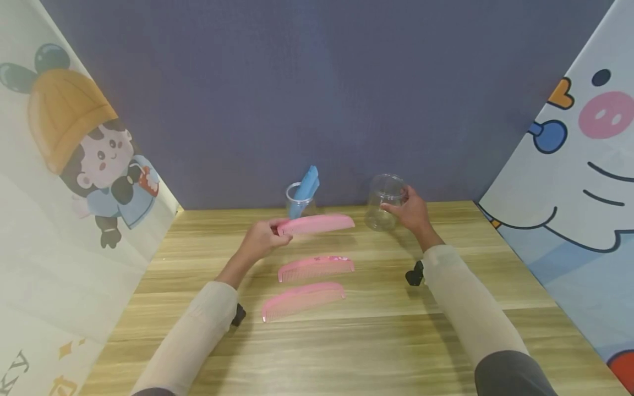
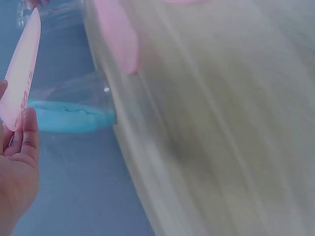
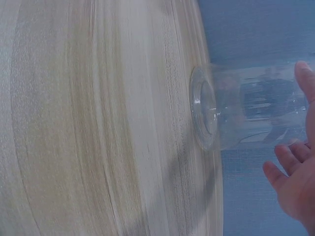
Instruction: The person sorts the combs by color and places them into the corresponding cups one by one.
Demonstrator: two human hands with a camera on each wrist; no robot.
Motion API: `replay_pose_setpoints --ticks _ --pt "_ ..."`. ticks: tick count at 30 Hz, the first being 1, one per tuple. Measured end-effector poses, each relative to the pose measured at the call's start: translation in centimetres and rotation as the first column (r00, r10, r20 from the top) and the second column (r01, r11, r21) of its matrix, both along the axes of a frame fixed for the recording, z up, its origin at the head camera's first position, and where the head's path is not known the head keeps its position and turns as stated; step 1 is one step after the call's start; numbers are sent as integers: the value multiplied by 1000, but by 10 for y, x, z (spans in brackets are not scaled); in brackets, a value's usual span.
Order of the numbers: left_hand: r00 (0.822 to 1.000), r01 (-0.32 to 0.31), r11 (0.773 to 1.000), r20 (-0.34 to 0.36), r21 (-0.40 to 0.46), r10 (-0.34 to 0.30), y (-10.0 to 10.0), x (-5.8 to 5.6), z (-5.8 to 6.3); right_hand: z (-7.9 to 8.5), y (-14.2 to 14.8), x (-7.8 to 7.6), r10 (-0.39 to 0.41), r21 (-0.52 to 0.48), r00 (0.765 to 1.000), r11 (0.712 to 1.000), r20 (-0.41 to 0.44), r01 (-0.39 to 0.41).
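Observation:
Between thumb and fingers, my left hand pinches one end of a pink comb, raised over the far part of the table. In the left wrist view the held comb points upward from the fingertips. My right hand grips a clear jar from its right side, thumb on the near wall. The right wrist view shows the jar's base at the tabletop; nothing is seen inside it. A second pink comb and a third pink comb lie on the table, nearer to me.
Behind the held comb, a smaller clear cup stands near the back edge, with long blue things leaning in it; their kind is unclear. A grey-blue wall rises behind the wooden table. Cartoon panels flank both sides.

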State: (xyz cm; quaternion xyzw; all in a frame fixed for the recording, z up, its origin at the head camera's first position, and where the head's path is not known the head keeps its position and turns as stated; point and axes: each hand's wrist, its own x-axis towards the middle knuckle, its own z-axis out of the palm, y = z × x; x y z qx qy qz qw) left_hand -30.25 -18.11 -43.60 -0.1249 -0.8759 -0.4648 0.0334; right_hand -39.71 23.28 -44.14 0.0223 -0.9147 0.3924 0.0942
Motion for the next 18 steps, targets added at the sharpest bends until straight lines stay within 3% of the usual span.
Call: replay_pose_setpoints --ticks 10,18 --pt "990 8 1000 -141 -2 -8 32 -20 18 -1 4 1 -1 -8 1000 1000 22 1" --pt "980 -35 999 -195 -30 29 58 -36 32 0 3 2 3 -8 999 1000 35 -3"
